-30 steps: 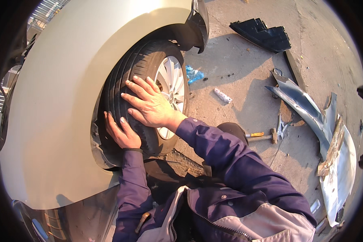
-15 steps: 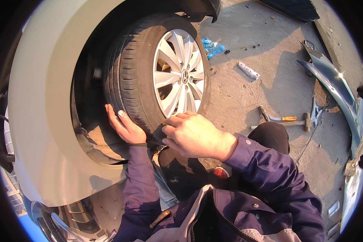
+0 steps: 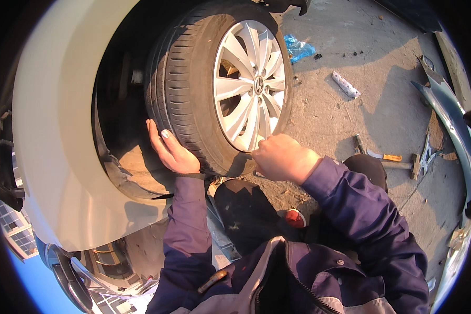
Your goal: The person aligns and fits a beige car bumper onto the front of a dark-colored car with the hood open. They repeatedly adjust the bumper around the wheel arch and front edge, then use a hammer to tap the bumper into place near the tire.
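Note:
A black tyre (image 3: pixel 191 89) on a silver multi-spoke wheel rim (image 3: pixel 235 89) stands in the wheel arch of a light-coloured car fender (image 3: pixel 52 146). My left hand (image 3: pixel 174 153) lies open by the lower tread, fingers stretched out and pointing up into the arch. At the lower edge of the rim is my right hand (image 3: pixel 285 158), closed, its knuckles toward me. Its fingertips are at the rim's edge, and what they hold, if anything, is hidden.
On the concrete to the right lie a hammer (image 3: pixel 415 166), a yellow-handled knife (image 3: pixel 391 157), a patterned white roll-shaped item (image 3: pixel 346 85) and crumpled blue plastic (image 3: pixel 298 48). A long curved grey body panel (image 3: pixel 445 112) lies at far right. My knee (image 3: pixel 369 170) is beside the tools.
My right hand has moved from the tyre's lower sidewall to the rim's lower edge. My left hand stays by the tread. The whole view has shifted, placing the wheel farther right and higher.

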A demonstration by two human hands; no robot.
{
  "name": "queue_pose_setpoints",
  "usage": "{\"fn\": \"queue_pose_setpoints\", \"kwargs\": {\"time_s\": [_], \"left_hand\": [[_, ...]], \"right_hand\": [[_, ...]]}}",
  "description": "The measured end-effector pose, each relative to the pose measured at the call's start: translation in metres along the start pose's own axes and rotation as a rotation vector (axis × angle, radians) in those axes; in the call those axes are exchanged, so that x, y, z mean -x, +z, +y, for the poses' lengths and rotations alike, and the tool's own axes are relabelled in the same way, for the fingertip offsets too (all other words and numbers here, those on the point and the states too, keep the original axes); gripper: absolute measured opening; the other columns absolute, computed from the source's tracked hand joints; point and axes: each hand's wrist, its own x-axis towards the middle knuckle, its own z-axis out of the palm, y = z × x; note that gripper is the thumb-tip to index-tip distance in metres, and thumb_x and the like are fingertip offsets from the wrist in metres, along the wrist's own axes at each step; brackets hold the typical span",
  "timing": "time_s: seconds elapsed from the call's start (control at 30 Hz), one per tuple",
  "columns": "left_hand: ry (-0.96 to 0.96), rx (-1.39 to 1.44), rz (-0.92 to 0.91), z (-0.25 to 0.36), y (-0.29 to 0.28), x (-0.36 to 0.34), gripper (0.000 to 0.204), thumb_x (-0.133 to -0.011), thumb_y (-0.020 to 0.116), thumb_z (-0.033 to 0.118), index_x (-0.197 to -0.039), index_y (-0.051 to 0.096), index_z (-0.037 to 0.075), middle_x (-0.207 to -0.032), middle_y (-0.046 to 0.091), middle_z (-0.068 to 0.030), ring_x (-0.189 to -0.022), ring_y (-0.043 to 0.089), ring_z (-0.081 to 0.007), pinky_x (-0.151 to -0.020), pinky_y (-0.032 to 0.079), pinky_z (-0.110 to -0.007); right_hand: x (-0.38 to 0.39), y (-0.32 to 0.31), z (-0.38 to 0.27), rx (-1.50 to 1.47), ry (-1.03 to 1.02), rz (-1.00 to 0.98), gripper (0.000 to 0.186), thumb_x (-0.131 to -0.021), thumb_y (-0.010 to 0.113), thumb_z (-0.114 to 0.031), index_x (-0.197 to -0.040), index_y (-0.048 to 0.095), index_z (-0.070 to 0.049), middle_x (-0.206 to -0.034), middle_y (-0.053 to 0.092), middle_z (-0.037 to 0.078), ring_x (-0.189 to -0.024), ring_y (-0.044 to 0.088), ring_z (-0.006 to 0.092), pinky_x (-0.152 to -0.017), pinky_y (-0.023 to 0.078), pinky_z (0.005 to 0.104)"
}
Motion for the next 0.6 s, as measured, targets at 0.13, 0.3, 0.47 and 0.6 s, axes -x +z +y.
{"fn": "queue_pose_setpoints", "kwargs": {"time_s": [0.13, 0.3, 0.47, 0.6], "left_hand": [[0.022, -0.020, 0.014, -0.0005, -0.0011, -0.0003, 0.055, -0.119, 0.043, 0.028, -0.158, 0.049, -0.010, -0.166, 0.049, -0.0251, -0.155, 0.047, -0.0346, -0.129, 0.034, -0.042], [0.014, -0.024, 0.026, -0.0014, -0.0002, 0.0007, 0.054, -0.119, 0.044, 0.027, -0.157, 0.050, -0.011, -0.165, 0.051, -0.0252, -0.155, 0.047, -0.0352, -0.129, 0.034, -0.043], [0.029, 0.010, 0.062, -0.0034, 0.0015, 0.0002, 0.053, -0.118, 0.049, 0.030, -0.154, 0.054, -0.009, -0.162, 0.053, -0.0274, -0.151, 0.050, -0.0396, -0.127, 0.036, -0.045], [0.039, 0.005, 0.058, -0.0063, 0.0018, 0.0010, 0.054, -0.118, 0.049, 0.031, -0.153, 0.054, -0.009, -0.162, 0.053, -0.0276, -0.151, 0.050, -0.0399, -0.127, 0.036, -0.046]], "right_hand": [[-0.0011, 0.0016, 0.0028, -0.007, -0.010, -0.028, 0.021, -0.093, 0.073, -0.025, -0.090, 0.081, -0.006, -0.086, 0.079, 0.016, -0.085, 0.080, 0.0348, -0.076, 0.064, 0.0457], [-0.0037, 0.0052, 0.0058, -0.009, -0.004, -0.044, 0.021, -0.093, 0.072, -0.025, -0.091, 0.081, -0.006, -0.086, 0.079, 0.016, -0.085, 0.080, 0.0351, -0.076, 0.064, 0.0467], [-0.0039, 0.0042, 0.0055, -0.020, 0.012, -0.025, 0.019, -0.090, 0.072, -0.021, -0.090, 0.084, -0.006, -0.090, 0.081, 0.015, -0.088, 0.081, 0.0321, -0.077, 0.065, 0.0445], [-0.0042, 0.0045, 0.0039, -0.006, 0.013, -0.036, 0.019, -0.090, 0.072, -0.022, -0.090, 0.084, -0.007, -0.090, 0.081, 0.015, -0.088, 0.081, 0.0323, -0.078, 0.065, 0.0444]]}}
